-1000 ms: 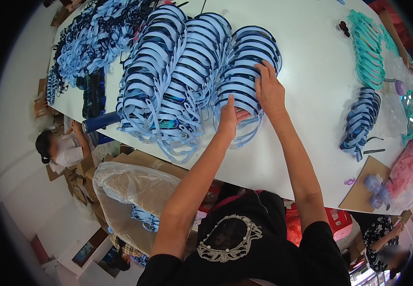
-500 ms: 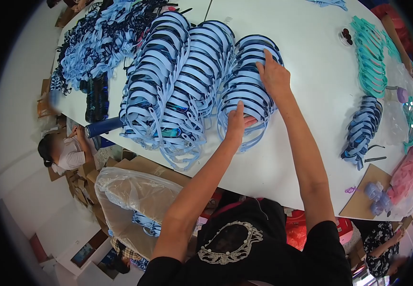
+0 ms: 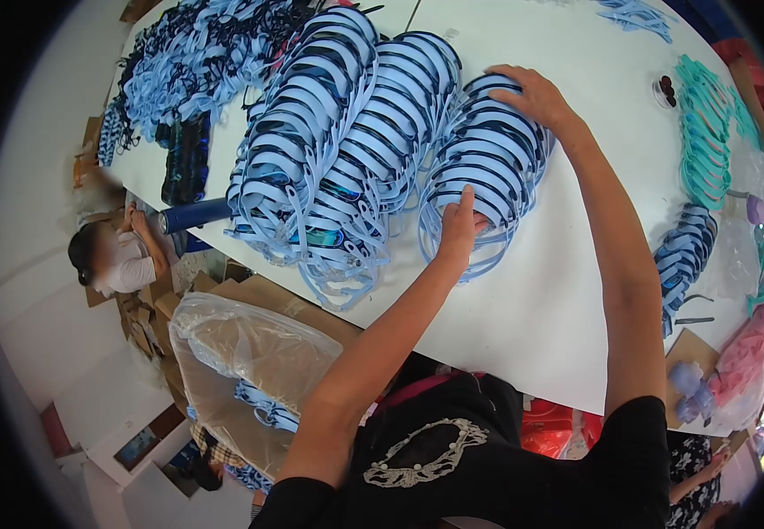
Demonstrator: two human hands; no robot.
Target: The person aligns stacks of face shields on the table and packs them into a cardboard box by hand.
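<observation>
Three rows of swim goggles with light blue straps and dark lenses lie on the white table, nested one behind another. My left hand (image 3: 461, 227) grips the near end of the right row of goggles (image 3: 488, 145), thumb on top and the fingers partly hidden among the straps. At the row's far end, my right hand (image 3: 536, 95) is curled over the last goggles. Beside it lie the middle row (image 3: 395, 115) and the left row (image 3: 311, 97), touching each other.
A heap of blue and black straps (image 3: 197, 66) covers the far left. A dark blue cylinder (image 3: 195, 214) juts over the table edge. Green goggles (image 3: 706, 132) and a short blue row (image 3: 686, 251) lie right. A plastic-lined box (image 3: 250, 331) stands below; other people sit around.
My right hand has slid from the right side of the row to its far end and curled over it. My left hand stays at the near end. The view has shifted slightly.
</observation>
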